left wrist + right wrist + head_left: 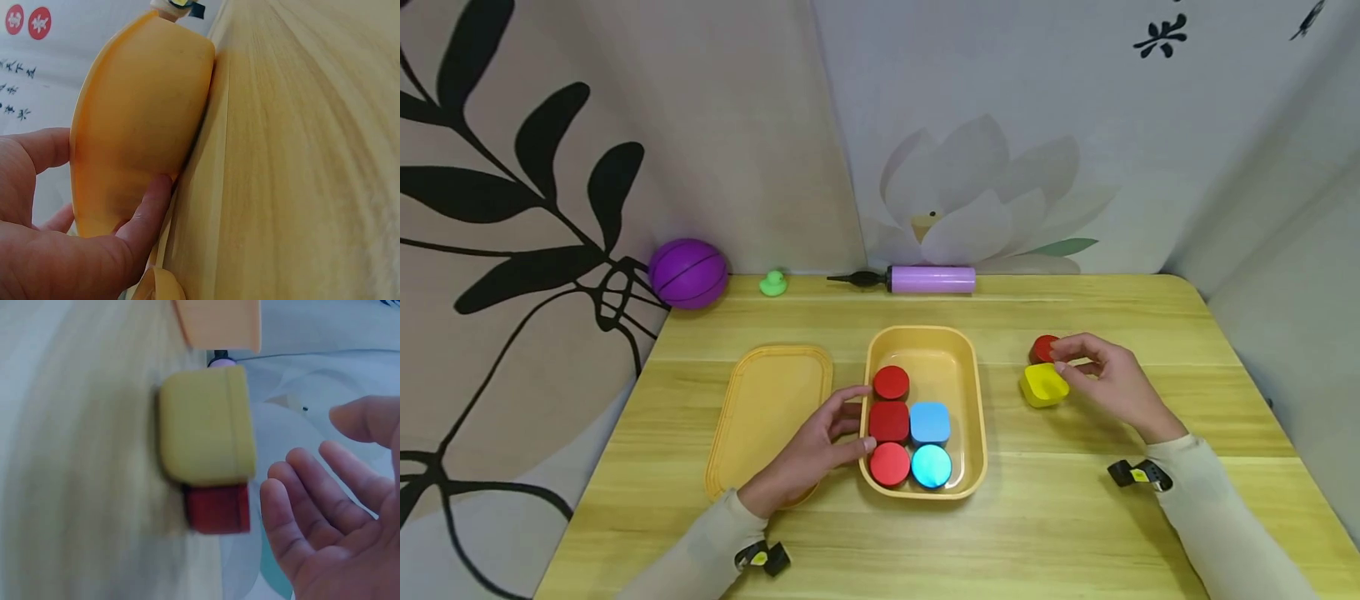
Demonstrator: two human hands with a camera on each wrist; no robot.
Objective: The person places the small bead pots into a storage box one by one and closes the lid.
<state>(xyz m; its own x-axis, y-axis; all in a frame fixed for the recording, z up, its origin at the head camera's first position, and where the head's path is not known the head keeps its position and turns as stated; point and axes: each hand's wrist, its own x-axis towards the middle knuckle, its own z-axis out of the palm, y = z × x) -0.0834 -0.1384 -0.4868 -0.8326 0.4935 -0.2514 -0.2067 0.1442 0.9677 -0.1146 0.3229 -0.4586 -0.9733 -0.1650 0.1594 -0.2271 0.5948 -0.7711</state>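
My left hand grips the left side of a yellow-orange plastic box. Its thumb and a fingertip reach the rim, and other fingers lie against the outer wall. Inside, a red round piece, a red square piece and another red round piece line the left side. Right of them sit a light blue square piece and a blue round piece. On the right, my right hand hovers beside a yellow square piece and a red round piece, thumb apart from fingers, holding nothing.
The box's flat lid lies on the table left of it, partly under the left forearm. Along the back edge are a purple ball, a green toy duck and a purple hand pump. A wall cloth hangs behind.
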